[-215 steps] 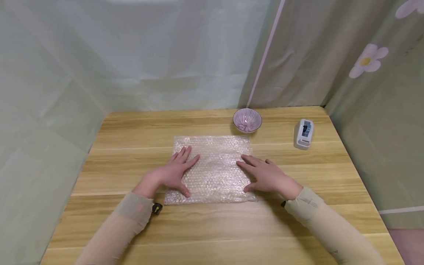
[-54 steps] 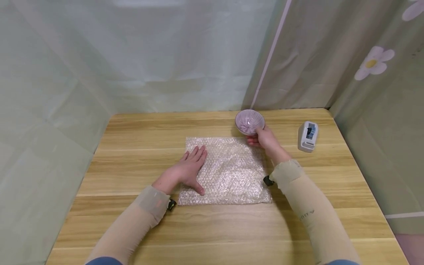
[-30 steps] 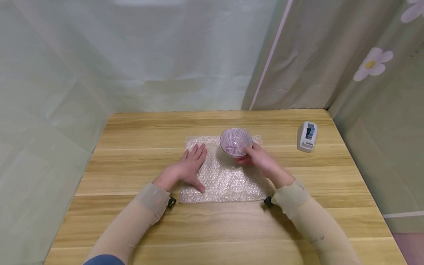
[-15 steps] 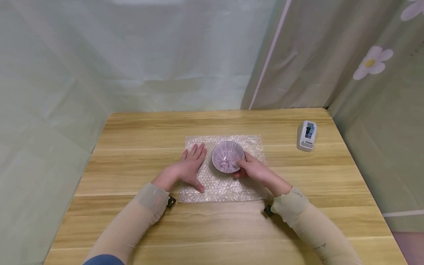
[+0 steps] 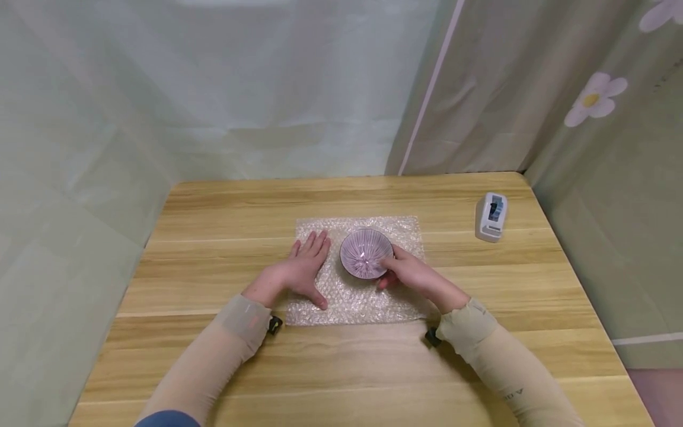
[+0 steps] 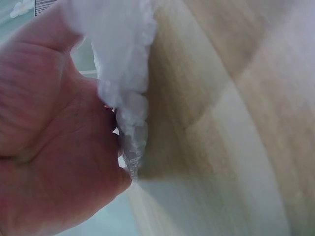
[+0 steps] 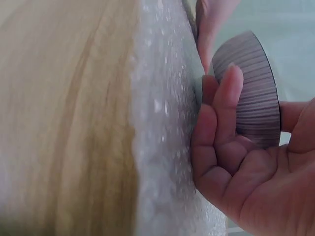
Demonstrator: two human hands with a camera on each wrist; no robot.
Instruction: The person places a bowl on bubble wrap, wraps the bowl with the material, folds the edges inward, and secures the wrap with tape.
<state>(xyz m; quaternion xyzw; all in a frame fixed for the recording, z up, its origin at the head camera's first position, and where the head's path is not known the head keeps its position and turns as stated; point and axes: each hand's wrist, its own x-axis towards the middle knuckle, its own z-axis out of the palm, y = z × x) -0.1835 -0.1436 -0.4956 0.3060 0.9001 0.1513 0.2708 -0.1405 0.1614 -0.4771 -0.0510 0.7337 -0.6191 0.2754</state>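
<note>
The right hand point(image 5: 412, 274) pinches the bowl point(image 5: 365, 251) over the wrap point(image 5: 368, 307), seemingly placing it. The left hand point(image 5: 302, 274), spread wide, rests along the wrap's left edge. Letting go needs steadiness.

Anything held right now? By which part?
The right hand holds the striped bowl by its near-right side, thumb inside, fingers outside. The left hand holds nothing; it rests on the bubble wrap.

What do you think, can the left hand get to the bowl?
Probably yes: the left hand rests on the bubble wrap beside the bowl, nothing standing between, and the right hand grips the opposite side.
</note>
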